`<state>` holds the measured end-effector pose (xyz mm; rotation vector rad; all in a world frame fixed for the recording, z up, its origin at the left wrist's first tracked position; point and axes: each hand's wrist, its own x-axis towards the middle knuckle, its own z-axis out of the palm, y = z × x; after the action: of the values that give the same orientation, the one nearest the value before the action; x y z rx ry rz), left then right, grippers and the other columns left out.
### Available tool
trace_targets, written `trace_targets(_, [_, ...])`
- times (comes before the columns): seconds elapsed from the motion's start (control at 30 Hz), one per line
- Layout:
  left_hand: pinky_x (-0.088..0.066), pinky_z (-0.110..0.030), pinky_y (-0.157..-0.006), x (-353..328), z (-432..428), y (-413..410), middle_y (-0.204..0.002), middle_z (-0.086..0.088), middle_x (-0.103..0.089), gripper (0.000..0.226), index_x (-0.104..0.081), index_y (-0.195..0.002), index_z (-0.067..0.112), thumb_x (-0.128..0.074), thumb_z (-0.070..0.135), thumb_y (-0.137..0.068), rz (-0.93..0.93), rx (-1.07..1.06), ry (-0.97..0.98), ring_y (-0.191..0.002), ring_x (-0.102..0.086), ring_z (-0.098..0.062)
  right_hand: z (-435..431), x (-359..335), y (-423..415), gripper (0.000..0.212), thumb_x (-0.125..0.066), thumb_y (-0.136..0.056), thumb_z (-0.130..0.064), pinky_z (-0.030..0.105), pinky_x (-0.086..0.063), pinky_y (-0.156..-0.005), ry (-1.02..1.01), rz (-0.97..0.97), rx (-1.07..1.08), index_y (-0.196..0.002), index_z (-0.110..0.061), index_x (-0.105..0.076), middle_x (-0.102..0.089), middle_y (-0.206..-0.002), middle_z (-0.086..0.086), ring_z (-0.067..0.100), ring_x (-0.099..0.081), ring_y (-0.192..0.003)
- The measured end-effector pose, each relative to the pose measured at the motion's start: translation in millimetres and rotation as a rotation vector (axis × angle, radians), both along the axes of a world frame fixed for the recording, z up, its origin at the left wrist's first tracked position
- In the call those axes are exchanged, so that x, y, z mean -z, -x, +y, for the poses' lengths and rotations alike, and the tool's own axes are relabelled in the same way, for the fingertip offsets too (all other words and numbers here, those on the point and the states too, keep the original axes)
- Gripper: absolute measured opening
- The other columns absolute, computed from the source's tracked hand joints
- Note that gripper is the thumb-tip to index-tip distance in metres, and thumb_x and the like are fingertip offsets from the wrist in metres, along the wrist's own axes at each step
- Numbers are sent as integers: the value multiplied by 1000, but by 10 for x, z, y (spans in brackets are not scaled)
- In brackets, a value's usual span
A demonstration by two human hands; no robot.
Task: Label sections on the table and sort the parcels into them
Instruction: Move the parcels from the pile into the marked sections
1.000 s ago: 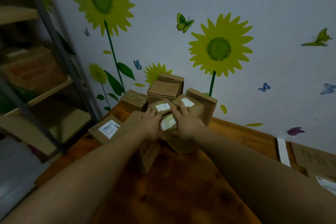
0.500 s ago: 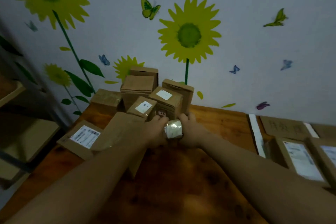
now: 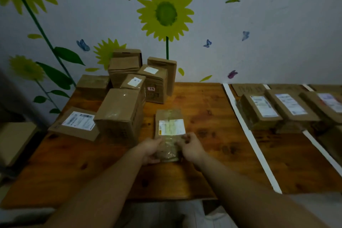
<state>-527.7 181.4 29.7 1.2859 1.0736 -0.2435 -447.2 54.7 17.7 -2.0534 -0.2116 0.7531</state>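
1. Left hand (image 3: 150, 151): fingers curled round the near left corner of a flat brown parcel (image 3: 169, 116), thumb on top.
2. Right hand (image 3: 191, 147): same grip on the near right corner, fingertips pinching the top face. Both hands hold the one parcel.
3. The parcel lies lengthwise away from the person, over the middle of the wooden table (image 3: 203, 109). A white shipping label (image 3: 172, 127) faces up and glossy clear wrap covers the near end. Cannot tell if the far end touches the wood.
4. Just left of it stands a large plain box (image 3: 120, 114), apart from the parcel.
5. Left of that, a flat carton (image 3: 75, 123) with a barcode label lies at the table's left edge.
6. Behind, against the wall: a heap of unsorted boxes (image 3: 127, 68), some stacked, two with small white labels on top, one tall box upright.
7. To the right, a white tape strip (image 3: 248, 131) runs from the far edge to the near edge. A second strip (image 3: 322, 150) lies further right.
8. Beyond the first strip, three labelled parcels (image 3: 288, 107) sit side by side, labels up.
9. Cardboard section signs (image 3: 248, 89) lie at the far edge behind them; the writing is too dim to read.
10. The wall carries sunflower decals (image 3: 165, 11) and butterflies.
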Motion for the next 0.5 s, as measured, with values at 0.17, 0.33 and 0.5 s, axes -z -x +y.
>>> trace_targets(0.17, [-45, -30, -63, 301, -244, 291, -89, -4, -57, 20, -55, -103, 16, -55, 33, -93, 106, 137, -24, -77, -52, -18, -336, 132, 270, 43, -66, -88, -11, 37, -49, -98, 37, 162, 50, -127, -3, -50, -62, -123, 12, 27, -61, -112])
trace_targets(0.33, [-50, -37, -74, 283, -490, 453, -113, -10, -57, 35, -48, -122, 20, -53, 5, -90, 32, 158, 14, -99, -54, -26, -646, -36, 410, 44, -50, -94, -2, 34, -49, -96, 163, 91, -83, -137, -9, -42, -57, -130, 13, 26, -57, -115])
trace_targets(0.5, [-54, -41, -78, -27, -879, 260, -98, 0, -61, 65, -35, -136, 25, -43, -14, -85, -255, -47, 35, -90, -61, -21, -1034, -367, 306, 53, -59, -90, -2, 30, -51, -83, -62, -11, -29, -127, -27, -32, -55, -102, -5, 14, -55, -97])
